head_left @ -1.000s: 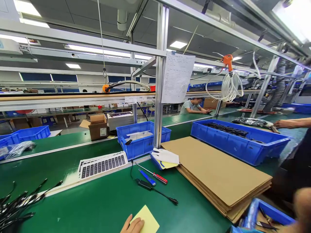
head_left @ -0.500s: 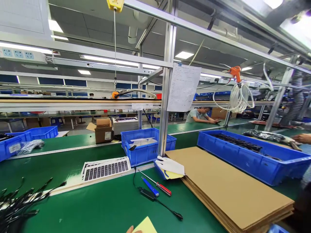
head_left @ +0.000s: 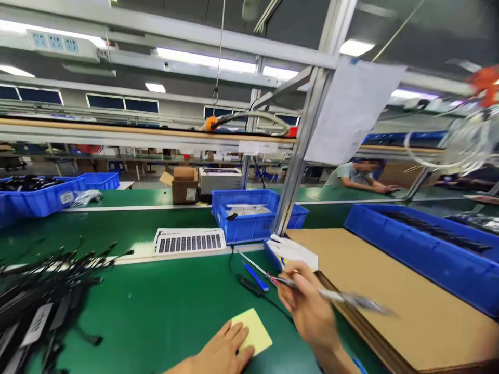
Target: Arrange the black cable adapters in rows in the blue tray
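Observation:
My left hand point(head_left: 222, 350) lies flat on the green belt with its fingers stretched onto a yellow sticky pad point(head_left: 253, 330). My right hand point(head_left: 307, 306) is above the belt to the right of the pad, fingers pinched on a thin silvery tool point(head_left: 346, 297) that is blurred by motion and points right over the stack of cardboard sheets point(head_left: 393, 296). A blue-handled screwdriver point(head_left: 255, 276), a small black adapter with a cable point(head_left: 249, 285) and a thin screwdriver shaft point(head_left: 249, 261) lie just left of my right hand.
A pile of black cables point(head_left: 42, 301) covers the left belt. Sheets of black labels point(head_left: 189, 241) lie by a small blue bin point(head_left: 253, 221). A long blue bin point(head_left: 424, 249) stands right. An aluminium post point(head_left: 298, 161) rises mid-scene. Another person point(head_left: 354, 174) leans on the far bench.
The view has swung left and down. My right hand has come into view gripping a thin tool, and my left hand now shows fully on the yellow pad. The red-handled screwdriver no longer lies on the belt.

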A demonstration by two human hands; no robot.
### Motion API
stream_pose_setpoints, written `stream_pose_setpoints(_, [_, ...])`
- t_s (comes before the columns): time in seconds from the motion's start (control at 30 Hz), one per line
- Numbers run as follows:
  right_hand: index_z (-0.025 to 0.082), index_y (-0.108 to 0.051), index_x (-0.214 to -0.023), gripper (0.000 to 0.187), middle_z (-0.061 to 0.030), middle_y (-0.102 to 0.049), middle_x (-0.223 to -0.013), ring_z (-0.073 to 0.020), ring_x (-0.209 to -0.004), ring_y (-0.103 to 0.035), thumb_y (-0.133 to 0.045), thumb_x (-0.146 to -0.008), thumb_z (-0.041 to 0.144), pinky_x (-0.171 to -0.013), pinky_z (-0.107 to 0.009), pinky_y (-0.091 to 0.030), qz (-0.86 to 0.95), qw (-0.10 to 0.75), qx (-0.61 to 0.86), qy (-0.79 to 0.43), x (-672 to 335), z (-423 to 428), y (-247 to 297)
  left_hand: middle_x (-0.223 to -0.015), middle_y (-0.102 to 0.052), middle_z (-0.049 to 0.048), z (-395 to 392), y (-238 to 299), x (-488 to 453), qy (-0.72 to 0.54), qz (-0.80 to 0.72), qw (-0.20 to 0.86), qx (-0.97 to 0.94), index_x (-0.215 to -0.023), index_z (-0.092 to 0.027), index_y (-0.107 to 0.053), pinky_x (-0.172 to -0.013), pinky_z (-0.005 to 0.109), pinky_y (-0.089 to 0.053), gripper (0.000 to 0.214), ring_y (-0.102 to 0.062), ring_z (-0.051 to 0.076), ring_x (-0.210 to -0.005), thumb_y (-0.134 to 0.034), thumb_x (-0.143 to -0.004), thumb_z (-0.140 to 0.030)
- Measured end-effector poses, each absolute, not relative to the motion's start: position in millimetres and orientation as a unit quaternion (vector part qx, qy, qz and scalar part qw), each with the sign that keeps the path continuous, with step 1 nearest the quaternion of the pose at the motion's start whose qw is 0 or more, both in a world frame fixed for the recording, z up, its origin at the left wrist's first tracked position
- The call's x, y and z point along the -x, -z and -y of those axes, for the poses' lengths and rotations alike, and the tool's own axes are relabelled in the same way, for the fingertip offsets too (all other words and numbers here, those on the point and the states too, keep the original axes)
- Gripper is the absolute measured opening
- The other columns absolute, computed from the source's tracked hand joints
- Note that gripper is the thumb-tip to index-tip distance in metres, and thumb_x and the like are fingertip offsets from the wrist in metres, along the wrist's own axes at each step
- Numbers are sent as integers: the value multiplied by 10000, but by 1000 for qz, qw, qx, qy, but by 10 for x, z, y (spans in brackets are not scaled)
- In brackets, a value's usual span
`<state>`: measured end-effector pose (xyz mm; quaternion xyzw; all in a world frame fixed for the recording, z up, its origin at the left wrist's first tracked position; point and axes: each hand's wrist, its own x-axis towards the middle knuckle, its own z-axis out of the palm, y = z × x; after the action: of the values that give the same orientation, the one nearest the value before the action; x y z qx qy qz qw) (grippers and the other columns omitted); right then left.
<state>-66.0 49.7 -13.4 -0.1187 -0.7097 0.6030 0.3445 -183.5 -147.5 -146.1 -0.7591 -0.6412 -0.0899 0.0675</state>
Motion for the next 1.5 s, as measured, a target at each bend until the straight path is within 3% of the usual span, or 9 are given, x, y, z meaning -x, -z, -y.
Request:
stream_pose_setpoints(0.07, [160,-626,-1049,269,-47,-645,-957,-147,-770,-619,-591,-964,413,-667,-301,-555,709,252,129,-646,797,-384,406,-1438,-487,224,1590,1429,1765,102,637,67,761,-1394,-135,-446,-1063,449,-429,667,-481,315,-1313,-431,-942,-626])
stream_pose_setpoints(0.13, [154,-606,-904,297,0,-597,-756,-117,-619,-557,-635,-898,450,-564,-253,-497,705,167,132,-677,928,-297,625,-1366,-530,219,1647,1425,1702,118,643,60,754,-1395,-114,-423,-1051,415,-433,745,-501,302,-1269,-437,-910,-680])
stream_pose_setpoints(0.3, [195,-516,-738,258,66,-430,-562,-78,-462,-361,-638,-721,422,-449,-211,-313,710,73,141,-686,1085,-221,957,-1132,-639,102,1564,1613,1571,96,649,85,750,-1243,-171,-540,-967,330,-464,393,-589,218,-1069,-503,-974,-455])
stream_pose_setpoints(0.4, [213,-476,-712,207,93,-328,-517,-73,-435,-244,-581,-726,390,-442,-223,-207,727,64,146,-668,1078,-209,1069,-1170,-642,82,1519,1684,1530,100,647,121,746,-1173,-195,-591,-1026,336,-421,268,-573,208,-1124,-472,-1002,-365])
stream_pose_setpoints(0.57, [206,-495,-656,199,60,-407,-552,-108,-531,-346,-631,-660,351,-529,-256,-263,766,63,143,-624,1070,-186,1163,-1140,-665,65,1529,1698,1531,107,631,179,747,-1160,-218,-604,-1020,351,-426,255,-588,206,-1120,-485,-999,-375])
stream_pose_setpoints(0.73, [223,-427,-599,267,51,-367,-552,-127,-545,-343,-554,-714,428,-543,-275,-256,824,79,139,-544,1080,-165,1276,-1110,-684,38,1491,1791,1561,115,608,220,754,-1152,-233,-608,-977,343,-453,236,-617,194,-1072,-509,-991,-377])
stream_pose_setpoints(1.17, [234,-381,-594,377,48,-339,-526,-132,-513,-320,-566,-783,503,-518,-276,-241,829,151,162,-514,1018,-193,1440,-1177,-655,62,1582,1655,1505,113,632,170,748,-1208,-199,-570,-1026,362,-404,288,-567,213,-1153,-412,-1023,-354])
stream_pose_setpoints(1.4, [227,-417,-584,424,39,-387,-526,-132,-517,-353,-642,-752,545,-512,-275,-280,830,112,154,-524,1017,-179,1333,-1223,-611,100,1643,1509,1513,92,626,140,762,-1264,-157,-523,-1059,376,-371,346,-537,232,-1173,-461,-995,-366])
stream_pose_setpoints(1.5, [218,-460,-623,444,33,-429,-527,-127,-505,-380,-655,-786,581,-497,-266,-306,801,122,154,-565,1006,-199,1294,-1150,-607,91,1634,1354,1549,126,642,70,753,-1245,-172,-520,-974,348,-423,384,-554,227,-1099,-467,-986,-450])
